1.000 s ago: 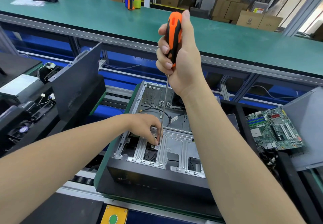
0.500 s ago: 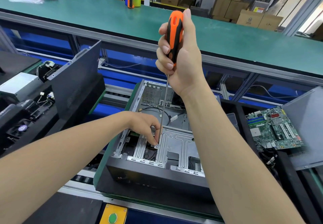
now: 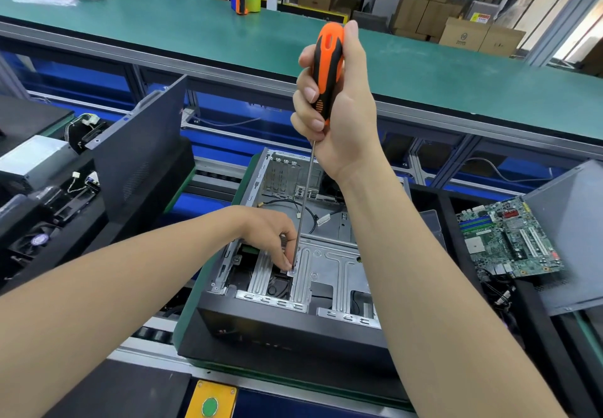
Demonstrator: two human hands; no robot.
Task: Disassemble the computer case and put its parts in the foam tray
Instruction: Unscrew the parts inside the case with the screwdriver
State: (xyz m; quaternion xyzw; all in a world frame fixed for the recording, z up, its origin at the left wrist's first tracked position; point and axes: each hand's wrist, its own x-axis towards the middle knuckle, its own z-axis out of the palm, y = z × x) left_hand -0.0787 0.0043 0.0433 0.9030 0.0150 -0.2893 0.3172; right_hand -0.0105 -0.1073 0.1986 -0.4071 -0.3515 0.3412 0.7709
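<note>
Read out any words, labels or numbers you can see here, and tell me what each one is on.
No text here can be read.
On the box: a round logo over a line of print, too small to read.
On the yellow label of another carton behind it: blurred.
On the motherboard: print too small to read.
On the fan sticker: blurred.

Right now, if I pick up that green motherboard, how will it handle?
The motherboard probably feels stiff and light, being a thin flat board. Likely fragile: exposed components crowd its face. It lies tilted, so a push might slide it.
</note>
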